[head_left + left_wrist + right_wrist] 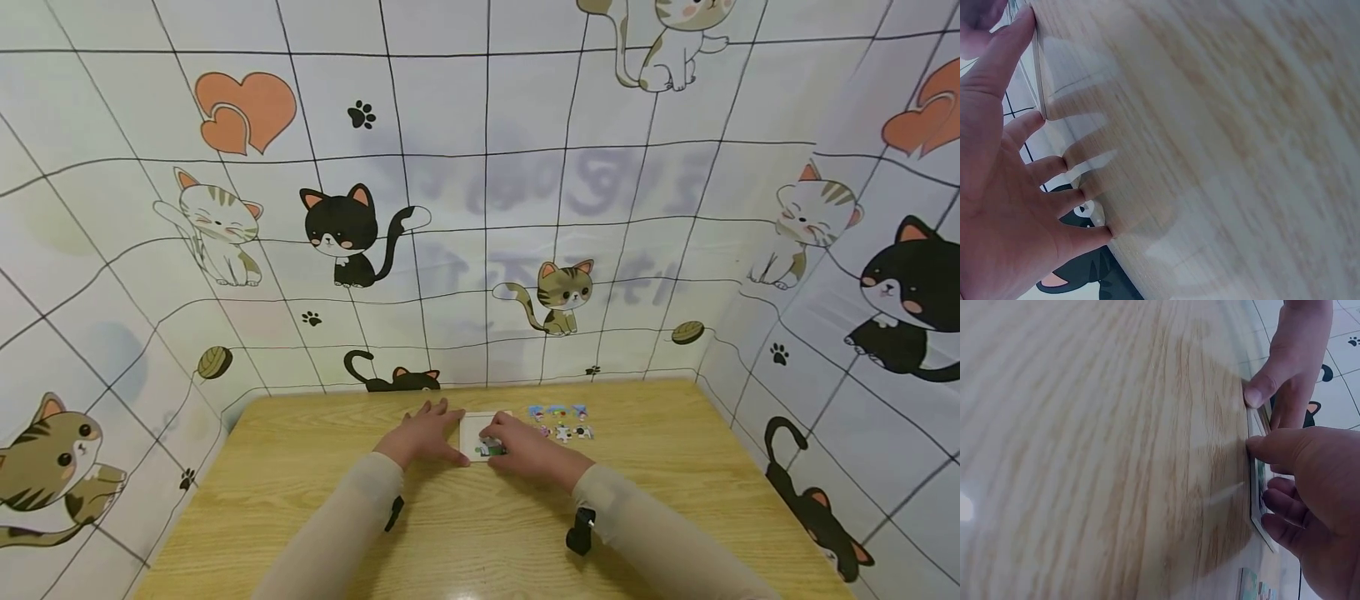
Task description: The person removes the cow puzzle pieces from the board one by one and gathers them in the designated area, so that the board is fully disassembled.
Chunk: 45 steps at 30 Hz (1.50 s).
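Observation:
A square white puzzle tray point(470, 423) lies on the wooden table, with green and grey jigsaw pieces point(487, 448) in its front part. My left hand point(426, 436) spreads along the tray's left side, its thumb at the near left corner. The left wrist view shows the left fingers straight, their tips against the table. Over the tray's right side is my right hand point(528, 450), index finger reaching down onto the pieces. In the right wrist view its thumb point(1266, 447) rests on the tray's front edge and the other fingers curl inward. I cannot tell whether they pinch a piece.
Several loose jigsaw pieces point(558, 412) lie in two rows right of the tray, near the right hand. The table point(465, 517) meets a cat-printed cloth wall point(480, 250) at its back and sides.

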Each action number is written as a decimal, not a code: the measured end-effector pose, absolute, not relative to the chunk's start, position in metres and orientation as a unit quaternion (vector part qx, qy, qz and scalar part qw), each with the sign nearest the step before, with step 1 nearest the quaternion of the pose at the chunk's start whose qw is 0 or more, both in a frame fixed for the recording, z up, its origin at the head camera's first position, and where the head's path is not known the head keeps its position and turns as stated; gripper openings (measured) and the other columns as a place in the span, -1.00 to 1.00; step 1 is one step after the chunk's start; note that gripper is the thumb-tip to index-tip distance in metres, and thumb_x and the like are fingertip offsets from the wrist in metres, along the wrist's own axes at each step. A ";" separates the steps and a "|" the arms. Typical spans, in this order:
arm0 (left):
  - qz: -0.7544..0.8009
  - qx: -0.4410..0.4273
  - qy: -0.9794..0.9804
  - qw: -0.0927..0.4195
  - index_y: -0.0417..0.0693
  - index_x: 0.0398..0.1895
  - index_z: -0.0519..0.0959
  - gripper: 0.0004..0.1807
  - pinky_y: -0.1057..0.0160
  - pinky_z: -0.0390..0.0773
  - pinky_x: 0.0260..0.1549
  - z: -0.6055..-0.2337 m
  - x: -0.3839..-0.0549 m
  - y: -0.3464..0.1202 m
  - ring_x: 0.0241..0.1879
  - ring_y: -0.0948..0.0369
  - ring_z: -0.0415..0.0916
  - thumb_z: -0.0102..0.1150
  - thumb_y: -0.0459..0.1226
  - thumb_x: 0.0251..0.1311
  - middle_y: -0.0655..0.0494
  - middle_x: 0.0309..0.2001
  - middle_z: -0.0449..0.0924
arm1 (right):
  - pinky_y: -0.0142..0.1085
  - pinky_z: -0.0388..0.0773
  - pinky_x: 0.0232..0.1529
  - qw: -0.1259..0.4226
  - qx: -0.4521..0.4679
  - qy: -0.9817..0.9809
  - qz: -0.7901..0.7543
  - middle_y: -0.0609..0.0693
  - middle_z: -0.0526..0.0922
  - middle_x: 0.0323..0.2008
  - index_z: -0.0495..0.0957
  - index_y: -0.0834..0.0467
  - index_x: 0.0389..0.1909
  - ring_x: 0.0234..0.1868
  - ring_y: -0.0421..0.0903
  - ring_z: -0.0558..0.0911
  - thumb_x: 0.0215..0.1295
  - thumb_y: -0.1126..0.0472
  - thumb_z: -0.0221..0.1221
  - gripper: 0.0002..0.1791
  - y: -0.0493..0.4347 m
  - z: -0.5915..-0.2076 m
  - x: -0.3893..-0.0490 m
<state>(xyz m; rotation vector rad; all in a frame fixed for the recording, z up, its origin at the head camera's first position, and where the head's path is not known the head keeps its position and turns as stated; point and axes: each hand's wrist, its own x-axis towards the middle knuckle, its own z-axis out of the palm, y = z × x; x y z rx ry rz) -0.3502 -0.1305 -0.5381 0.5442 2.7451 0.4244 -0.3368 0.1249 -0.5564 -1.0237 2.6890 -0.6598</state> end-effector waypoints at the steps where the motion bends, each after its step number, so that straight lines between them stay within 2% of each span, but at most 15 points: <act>1: 0.149 0.191 0.958 0.155 0.13 0.79 0.24 0.17 -0.59 0.01 0.52 -0.538 -0.350 -0.130 0.72 -0.36 -0.09 0.56 0.31 0.21 -0.21 0.78 -0.01 | -0.27 0.59 -0.10 0.098 -0.347 0.906 -0.222 -0.05 0.53 0.04 0.66 0.15 0.40 -0.13 -0.26 0.56 0.58 0.14 0.39 -0.54 0.125 -0.557 -0.338; 16: 0.150 0.192 0.958 0.149 0.06 0.76 0.29 0.15 -0.62 0.03 0.50 -0.535 -0.349 -0.129 0.71 -0.40 -0.07 0.61 0.24 0.20 -0.25 0.76 0.04 | -0.25 0.60 -0.03 0.119 -0.361 0.883 -0.275 -0.01 0.56 0.01 0.72 0.19 0.32 -0.11 -0.20 0.57 0.56 0.28 0.37 -0.62 0.130 -0.560 -0.344; 29: 0.153 0.188 0.958 0.152 0.12 0.78 0.28 0.16 -0.61 0.01 0.51 -0.537 -0.350 -0.130 0.72 -0.38 -0.09 0.58 0.28 0.20 -0.22 0.77 0.02 | -0.18 0.59 -0.03 0.105 -0.359 0.884 -0.282 -0.08 0.55 -0.04 0.61 0.01 0.24 -0.10 -0.18 0.55 0.51 0.28 0.42 -0.63 0.130 -0.561 -0.344; 34: 0.151 0.187 0.959 0.150 0.13 0.78 0.28 0.17 -0.60 0.02 0.51 -0.539 -0.351 -0.130 0.72 -0.37 -0.08 0.58 0.29 0.19 -0.21 0.77 0.02 | -0.19 0.58 -0.06 0.100 -0.354 0.885 -0.285 -0.12 0.53 -0.07 0.64 0.04 0.27 -0.13 -0.19 0.53 0.50 0.27 0.44 -0.61 0.130 -0.563 -0.345; 41: 0.154 0.188 0.958 0.154 0.12 0.78 0.27 0.16 -0.60 0.01 0.51 -0.538 -0.351 -0.131 0.72 -0.38 -0.09 0.58 0.29 0.20 -0.22 0.77 0.01 | -0.22 0.58 -0.10 0.081 -0.352 0.879 -0.310 0.02 0.57 -0.12 0.69 0.15 0.20 -0.17 -0.09 0.57 0.45 0.31 0.47 -0.65 0.131 -0.561 -0.341; 45: 0.153 0.187 0.958 0.153 0.13 0.78 0.27 0.16 -0.60 0.02 0.52 -0.539 -0.350 -0.130 0.72 -0.37 -0.08 0.58 0.29 0.20 -0.22 0.77 0.01 | -0.24 0.58 -0.11 0.065 -0.354 0.881 -0.307 0.00 0.57 -0.13 0.71 0.15 0.17 -0.18 -0.14 0.55 0.44 0.29 0.48 -0.66 0.132 -0.564 -0.340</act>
